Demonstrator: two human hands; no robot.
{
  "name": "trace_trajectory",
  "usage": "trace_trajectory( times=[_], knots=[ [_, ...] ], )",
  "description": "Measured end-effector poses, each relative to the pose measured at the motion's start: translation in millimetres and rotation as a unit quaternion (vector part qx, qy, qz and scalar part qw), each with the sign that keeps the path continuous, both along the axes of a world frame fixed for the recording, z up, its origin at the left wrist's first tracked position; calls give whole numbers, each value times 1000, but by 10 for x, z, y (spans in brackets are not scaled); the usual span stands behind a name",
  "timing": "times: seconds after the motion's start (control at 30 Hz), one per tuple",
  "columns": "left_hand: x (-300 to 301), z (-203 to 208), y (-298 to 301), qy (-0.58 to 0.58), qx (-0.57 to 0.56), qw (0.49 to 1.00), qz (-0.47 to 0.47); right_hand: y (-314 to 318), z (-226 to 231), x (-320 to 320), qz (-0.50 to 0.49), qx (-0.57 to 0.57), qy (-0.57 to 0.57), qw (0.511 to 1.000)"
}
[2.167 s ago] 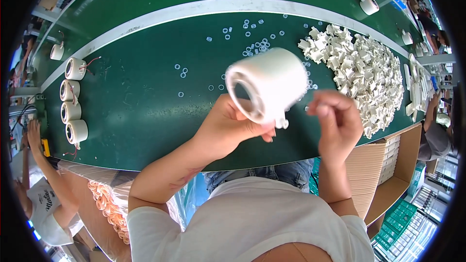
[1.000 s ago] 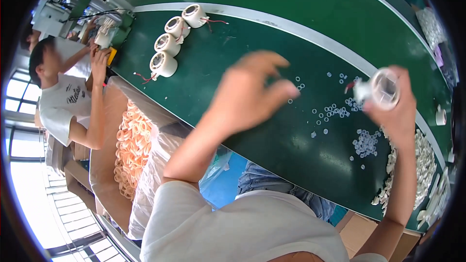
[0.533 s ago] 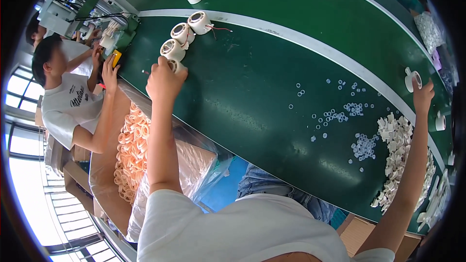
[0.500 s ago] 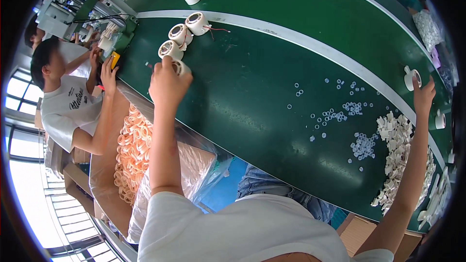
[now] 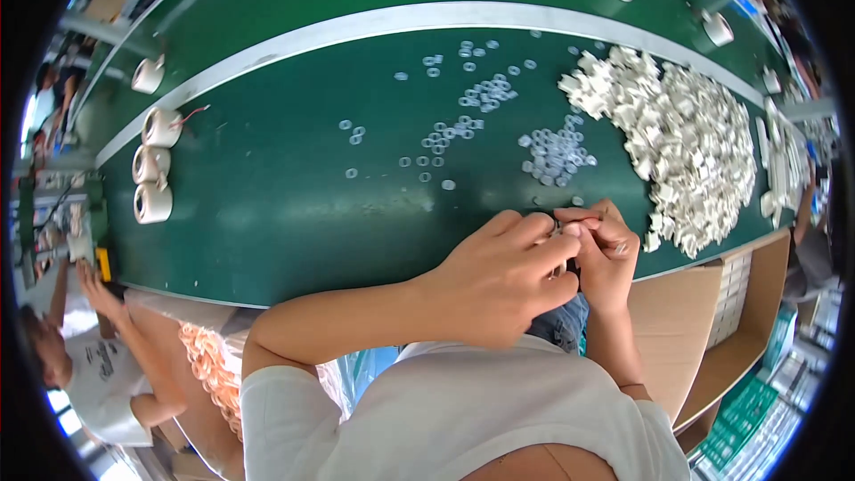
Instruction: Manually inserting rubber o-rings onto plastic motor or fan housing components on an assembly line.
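Holding a small white pc (image 5: 621,249), mostly hidden, in R hand (image 5: 607,264), fingers curled; L hand (image 5: 508,274) meets it, fingers bent, can't tell if gripping. I'd brace R, align w/ L. Clear rings (image 5: 559,158) lie just beyond my fingers.

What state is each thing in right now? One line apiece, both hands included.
Left hand: fingers curled, meeting the right hand's; grip unclear.
Right hand: fingers bent; anything pinched is mostly hidden.
Clear rings: loose, some scattered, some clustered.
White plastic pieces: heaped loosely.
Three white cylinders at left: lined up in a row.
Cardboard box: open.
Orange rings: piled together.
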State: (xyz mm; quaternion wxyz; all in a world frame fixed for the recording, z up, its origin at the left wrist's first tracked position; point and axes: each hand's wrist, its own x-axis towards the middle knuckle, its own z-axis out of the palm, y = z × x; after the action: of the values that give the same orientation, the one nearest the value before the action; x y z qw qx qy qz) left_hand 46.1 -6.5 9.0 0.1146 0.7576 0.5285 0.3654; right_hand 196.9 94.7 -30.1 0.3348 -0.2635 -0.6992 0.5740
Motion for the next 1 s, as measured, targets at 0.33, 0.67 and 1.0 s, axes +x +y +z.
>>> trace_trajectory(
  times=[0.33, 0.67, 1.0],
  knots=[
    [-214, -103, 112, -528, -360, 769, 5, -179, 180, -182, -24, -71, 30, 997],
    [-247, -115, 64, -534, -312, 785, 35, -261, 62, -114, -46, 61, 8, 997],
    [-300, -147, 90, -397, -211, 891, -63, -32, 247, -203, 69, -182, -38, 980]
  ],
)
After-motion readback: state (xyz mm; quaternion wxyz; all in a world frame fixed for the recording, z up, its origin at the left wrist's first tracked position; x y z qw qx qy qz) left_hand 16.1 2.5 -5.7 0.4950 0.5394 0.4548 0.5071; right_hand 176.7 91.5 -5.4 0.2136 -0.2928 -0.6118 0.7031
